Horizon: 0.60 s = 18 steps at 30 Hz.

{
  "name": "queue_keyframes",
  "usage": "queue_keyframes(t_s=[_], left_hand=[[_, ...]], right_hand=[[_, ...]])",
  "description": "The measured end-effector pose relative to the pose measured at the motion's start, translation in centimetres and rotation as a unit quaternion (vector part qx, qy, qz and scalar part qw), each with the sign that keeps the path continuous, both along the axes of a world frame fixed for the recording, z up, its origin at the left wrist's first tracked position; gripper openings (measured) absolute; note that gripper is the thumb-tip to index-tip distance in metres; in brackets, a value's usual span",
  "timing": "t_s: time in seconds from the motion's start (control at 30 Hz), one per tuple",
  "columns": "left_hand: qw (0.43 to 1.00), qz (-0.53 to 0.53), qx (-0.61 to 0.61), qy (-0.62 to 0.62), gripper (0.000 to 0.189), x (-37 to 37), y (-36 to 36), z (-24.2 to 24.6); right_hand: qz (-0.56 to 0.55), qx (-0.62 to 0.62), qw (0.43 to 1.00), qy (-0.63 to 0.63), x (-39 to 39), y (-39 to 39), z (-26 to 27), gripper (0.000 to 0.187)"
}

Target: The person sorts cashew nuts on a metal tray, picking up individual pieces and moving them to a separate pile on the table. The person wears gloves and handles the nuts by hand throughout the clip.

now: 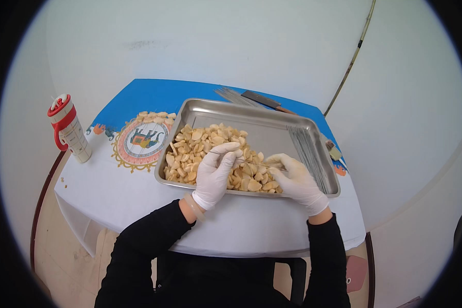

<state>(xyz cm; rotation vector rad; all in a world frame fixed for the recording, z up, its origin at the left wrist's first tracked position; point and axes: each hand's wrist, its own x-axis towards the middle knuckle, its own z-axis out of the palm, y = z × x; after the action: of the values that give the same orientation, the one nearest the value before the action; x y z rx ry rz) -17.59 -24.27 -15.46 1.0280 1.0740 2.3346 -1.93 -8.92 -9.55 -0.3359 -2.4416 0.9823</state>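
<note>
Both my hands wear thin white gloves and are raised over a metal tray point(265, 131). Between them runs a thin metal skewer point(257, 164), tilted down to the right. My left hand point(215, 169) holds it near the thumb and index fingertips; whether a slice is also between those fingers, I cannot tell. My right hand point(294, 179) pinches the skewer's other part between thumb and fingers. Below them a heap of pale yellow food slices point(200, 144) fills the tray's left and middle. Several more thin metal skewers point(310, 158) lie side by side along the tray's right end.
Behind the tray are a dark-bladed cleaver point(261, 99) and a loose bundle of skewers point(235, 96). Pale slices point(158, 116) line the cloth left of the tray. A red-lidded tumbler point(71, 131) stands at the table's left. Small objects point(334, 153) lie beyond the tray's right rim.
</note>
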Motion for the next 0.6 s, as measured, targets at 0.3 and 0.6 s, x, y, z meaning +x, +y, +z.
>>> queue_keyframes(t_s=[0.3, 0.6], left_hand=[[0.992, 0.121, -0.014, 0.042, 0.042, -0.1, -0.2, 0.8], [0.979, 0.186, -0.051, 0.06, 0.033, -1.8, -0.7, 2.3]], right_hand=[[-0.099, 0.036, 0.984, 0.147, -3.8, -0.2, -2.5, 0.017], [-0.219, -0.018, 0.948, 0.23, -3.7, 2.2, -6.0, 0.017]])
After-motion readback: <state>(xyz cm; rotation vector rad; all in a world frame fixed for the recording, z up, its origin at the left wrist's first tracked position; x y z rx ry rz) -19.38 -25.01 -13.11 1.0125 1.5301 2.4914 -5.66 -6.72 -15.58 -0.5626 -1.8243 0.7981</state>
